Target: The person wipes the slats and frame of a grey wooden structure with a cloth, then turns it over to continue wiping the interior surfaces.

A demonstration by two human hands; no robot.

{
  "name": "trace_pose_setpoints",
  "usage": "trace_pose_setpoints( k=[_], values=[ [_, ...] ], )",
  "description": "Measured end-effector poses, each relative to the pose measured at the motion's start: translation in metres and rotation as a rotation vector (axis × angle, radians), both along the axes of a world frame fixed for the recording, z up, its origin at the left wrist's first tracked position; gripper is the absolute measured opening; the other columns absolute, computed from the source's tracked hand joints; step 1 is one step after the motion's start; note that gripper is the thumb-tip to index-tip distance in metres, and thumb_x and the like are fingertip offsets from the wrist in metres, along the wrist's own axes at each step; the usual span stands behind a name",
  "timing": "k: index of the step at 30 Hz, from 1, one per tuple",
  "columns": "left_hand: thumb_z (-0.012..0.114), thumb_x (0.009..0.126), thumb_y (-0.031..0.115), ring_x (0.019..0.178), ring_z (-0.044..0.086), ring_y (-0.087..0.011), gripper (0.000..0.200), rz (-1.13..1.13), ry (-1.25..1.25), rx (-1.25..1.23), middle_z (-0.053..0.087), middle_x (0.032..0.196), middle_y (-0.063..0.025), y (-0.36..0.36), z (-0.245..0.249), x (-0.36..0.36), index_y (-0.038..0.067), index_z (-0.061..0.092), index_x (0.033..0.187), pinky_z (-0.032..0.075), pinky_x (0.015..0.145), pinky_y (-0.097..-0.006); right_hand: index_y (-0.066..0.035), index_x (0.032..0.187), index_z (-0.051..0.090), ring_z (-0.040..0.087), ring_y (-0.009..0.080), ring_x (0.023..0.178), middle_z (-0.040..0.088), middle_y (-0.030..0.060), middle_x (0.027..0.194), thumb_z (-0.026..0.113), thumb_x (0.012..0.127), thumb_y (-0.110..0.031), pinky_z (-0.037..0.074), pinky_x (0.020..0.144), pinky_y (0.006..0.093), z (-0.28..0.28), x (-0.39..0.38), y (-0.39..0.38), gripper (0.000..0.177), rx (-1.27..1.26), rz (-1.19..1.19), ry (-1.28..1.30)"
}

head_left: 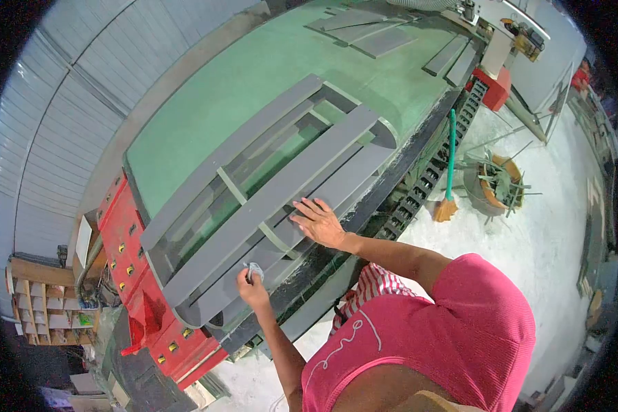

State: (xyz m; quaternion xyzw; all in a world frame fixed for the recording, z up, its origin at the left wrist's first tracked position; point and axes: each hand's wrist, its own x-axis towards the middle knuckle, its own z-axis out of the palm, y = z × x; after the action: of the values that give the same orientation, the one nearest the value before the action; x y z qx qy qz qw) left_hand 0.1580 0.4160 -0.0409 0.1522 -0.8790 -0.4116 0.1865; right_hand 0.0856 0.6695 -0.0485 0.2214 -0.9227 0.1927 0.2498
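Note:
A long grey slatted frame with rounded ends [281, 177] lies across the green table top [185, 154]. My right hand [321, 224] rests on its near side beside a short crosspiece, fingers spread, palm down. Pinched in my left hand [255, 291] is a small crumpled whitish cloth [253, 269], held close over the frame's near board toward its left end. Part of the cloth is hidden by my fingers. Light-edged crosspieces join the boards, and the green top shows through the gaps.
Loose grey panels [381, 42] lie at the table's far end. A red machine beam [134, 237] runs along the left end. Along the near edge is a black cable chain [429, 180]. A green-handled broom [452, 161] and an offcut-filled bucket [499, 184] stand on the floor.

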Motion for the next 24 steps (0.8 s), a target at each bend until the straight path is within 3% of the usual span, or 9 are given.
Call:
trace_pose_setpoints(
  k=[5, 8, 10, 11, 15, 16, 20, 22, 24],
  values=[
    [0.061, 0.077, 0.006, 0.081, 0.057, -0.0289, 0.022, -0.062, 0.046, -0.089, 0.057, 0.093, -0.0159, 0.008, -0.009, 0.003, -0.002, 0.057, 0.097, 0.045, 0.075, -0.0382, -0.016, 0.117, 0.057, 0.037, 0.0251, 0.126, 0.042, 0.0071, 0.135, 0.057, 0.085, -0.027, 0.026, 0.104, 0.0443, -0.002, 0.000, 0.002, 0.034, 0.021, 0.022, -0.024],
    [0.062, 0.077, 0.008, 0.084, 0.059, -0.0263, 0.025, -0.086, -0.024, -0.075, 0.061, 0.096, -0.0151, 0.022, -0.003, 0.006, -0.001, 0.058, 0.100, 0.046, 0.078, -0.0348, -0.017, 0.118, 0.057, 0.037, 0.0251, 0.127, 0.043, 0.0073, 0.135, 0.057, 0.085, -0.029, 0.026, 0.105, 0.0444, -0.003, 0.000, 0.002, 0.035, 0.018, 0.028, -0.027],
    [0.062, 0.078, 0.009, 0.080, 0.058, -0.0225, 0.025, -0.160, 0.052, 0.021, 0.061, 0.091, -0.0130, 0.025, -0.012, 0.009, 0.000, 0.059, 0.101, 0.046, 0.075, -0.0329, -0.017, 0.118, 0.057, 0.036, 0.0252, 0.127, 0.043, 0.0074, 0.135, 0.057, 0.085, -0.029, 0.026, 0.105, 0.0445, -0.002, 0.000, 0.003, 0.035, -0.007, 0.045, -0.042],
    [0.062, 0.078, 0.006, 0.081, 0.057, -0.0261, 0.023, -0.200, -0.017, 0.079, 0.058, 0.091, -0.0150, 0.023, -0.018, 0.011, -0.001, 0.058, 0.099, 0.045, 0.075, -0.0350, -0.016, 0.118, 0.057, 0.036, 0.0253, 0.128, 0.043, 0.0076, 0.135, 0.057, 0.085, -0.030, 0.026, 0.105, 0.0448, -0.003, 0.000, 0.004, 0.036, -0.003, 0.052, -0.032],
    [0.063, 0.081, 0.010, 0.080, 0.056, -0.0182, 0.024, -0.258, -0.068, 0.233, 0.060, 0.091, -0.0109, 0.042, -0.001, 0.025, -0.001, 0.057, 0.102, 0.045, 0.073, -0.0300, -0.015, 0.118, 0.057, 0.034, 0.0264, 0.129, 0.042, 0.0092, 0.136, 0.055, 0.086, -0.032, 0.023, 0.107, 0.0453, -0.002, 0.009, 0.006, 0.037, 0.057, 0.096, -0.081],
    [0.063, 0.083, 0.012, 0.078, 0.055, -0.0147, 0.024, -0.284, -0.076, 0.377, 0.060, 0.090, -0.0072, 0.047, 0.002, 0.027, -0.001, 0.056, 0.102, 0.045, 0.071, -0.0278, -0.015, 0.118, 0.057, 0.034, 0.0264, 0.129, 0.042, 0.0092, 0.136, 0.055, 0.086, -0.032, 0.023, 0.107, 0.0453, -0.001, 0.017, 0.005, 0.037, 0.045, 0.112, -0.093],
    [0.060, 0.087, 0.014, 0.077, 0.053, -0.0100, 0.024, -0.306, -0.170, 0.651, 0.058, 0.089, -0.0044, 0.073, 0.019, 0.031, -0.002, 0.055, 0.103, 0.044, 0.068, -0.0242, -0.014, 0.123, 0.052, 0.039, 0.0307, 0.125, 0.043, 0.0147, 0.133, 0.051, 0.090, -0.034, 0.027, 0.106, 0.0461, 0.028, 0.058, 0.007, 0.039, -0.109, 0.177, -0.376],
    [0.057, 0.089, 0.016, 0.079, 0.051, -0.0095, 0.026, -0.325, -0.207, 0.706, 0.056, 0.092, -0.0048, 0.085, 0.025, 0.033, 0.000, 0.052, 0.109, 0.043, 0.066, -0.0240, -0.014, 0.126, 0.049, 0.041, 0.0330, 0.123, 0.045, 0.0159, 0.130, 0.054, 0.088, -0.031, 0.034, 0.103, 0.0427, 0.055, 0.075, 0.004, 0.042, -0.478, 0.331, -0.710],
    [0.056, 0.089, 0.016, 0.082, 0.053, -0.0114, 0.024, -0.344, -0.274, 0.744, 0.056, 0.094, -0.0048, 0.092, 0.005, 0.028, 0.002, 0.052, 0.108, 0.045, 0.069, -0.0247, -0.012, 0.127, 0.046, 0.044, 0.0351, 0.119, 0.047, 0.0167, 0.125, 0.060, 0.085, -0.025, 0.038, 0.099, 0.0395, 0.052, 0.080, 0.002, 0.046, -0.475, 0.378, -0.701]
  ],
)
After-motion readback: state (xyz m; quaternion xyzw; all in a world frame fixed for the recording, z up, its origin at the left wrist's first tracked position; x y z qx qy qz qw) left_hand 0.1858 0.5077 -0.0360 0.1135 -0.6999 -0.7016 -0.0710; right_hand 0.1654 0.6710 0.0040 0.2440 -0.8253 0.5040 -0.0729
